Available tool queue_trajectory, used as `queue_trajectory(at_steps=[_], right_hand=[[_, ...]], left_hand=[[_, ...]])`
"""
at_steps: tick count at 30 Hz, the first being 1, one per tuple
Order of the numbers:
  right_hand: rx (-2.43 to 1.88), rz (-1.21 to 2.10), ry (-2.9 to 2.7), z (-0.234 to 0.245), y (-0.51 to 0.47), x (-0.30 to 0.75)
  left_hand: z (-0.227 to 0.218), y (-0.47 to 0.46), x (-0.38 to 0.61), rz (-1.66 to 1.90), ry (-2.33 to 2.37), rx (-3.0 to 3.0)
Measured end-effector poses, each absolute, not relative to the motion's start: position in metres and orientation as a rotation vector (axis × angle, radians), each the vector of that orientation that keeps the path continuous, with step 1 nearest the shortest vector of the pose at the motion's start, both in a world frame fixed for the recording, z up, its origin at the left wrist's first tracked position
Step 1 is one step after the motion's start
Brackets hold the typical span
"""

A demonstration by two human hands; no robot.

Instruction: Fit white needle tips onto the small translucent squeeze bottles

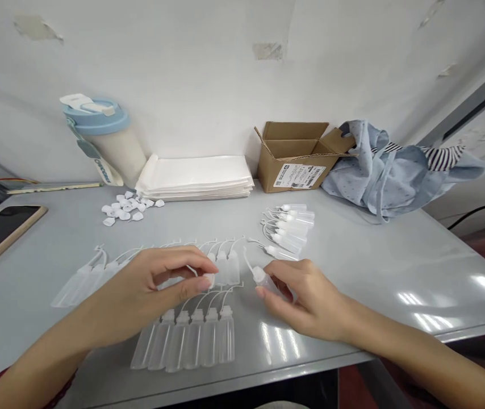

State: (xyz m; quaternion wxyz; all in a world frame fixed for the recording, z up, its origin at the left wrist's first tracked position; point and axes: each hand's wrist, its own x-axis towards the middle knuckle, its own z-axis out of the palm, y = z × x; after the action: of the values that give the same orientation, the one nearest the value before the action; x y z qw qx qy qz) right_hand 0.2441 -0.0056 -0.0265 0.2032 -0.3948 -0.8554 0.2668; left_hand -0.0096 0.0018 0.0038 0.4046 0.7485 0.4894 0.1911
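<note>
Between the thumb and fingers of my left hand [174, 278] is a small white cap [209, 279]. My right hand [302, 295] grips a small translucent plastic bottle [263, 277], tilted, with a thin strap sticking up from its white neck. Under and beside my left hand lie rows of similar bottles [197, 338], their thin straps pointing away from me; part of the back row is hidden by that hand. Beyond my right hand lies another group of bottles [289, 227] with white tips. A pile of loose white caps [125, 207] sits farther back on the left.
A stack of white sheets or envelopes [195, 176] lies against the wall. To its left stands a blue-lidded tumbler [115, 142], to its right an open cardboard box [297, 156] and a blue cloth bag [374, 176]. A phone [4, 230] rests at the left edge of the grey table [374, 267].
</note>
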Motion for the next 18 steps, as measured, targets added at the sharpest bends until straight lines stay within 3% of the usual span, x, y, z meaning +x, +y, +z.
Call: queue_trajectory(at_steps=[9, 18], right_hand=[[-0.785, 1.453, -2.298, -0.018, -0.007, 0.242], [-0.75, 1.413, -2.309, -0.02, -0.008, 0.24]], left_hand=[[-0.001, -0.01, 0.007, 0.435, 1.027, 1.879], [-0.009, -0.016, 0.005, 0.534, 0.974, 1.908]])
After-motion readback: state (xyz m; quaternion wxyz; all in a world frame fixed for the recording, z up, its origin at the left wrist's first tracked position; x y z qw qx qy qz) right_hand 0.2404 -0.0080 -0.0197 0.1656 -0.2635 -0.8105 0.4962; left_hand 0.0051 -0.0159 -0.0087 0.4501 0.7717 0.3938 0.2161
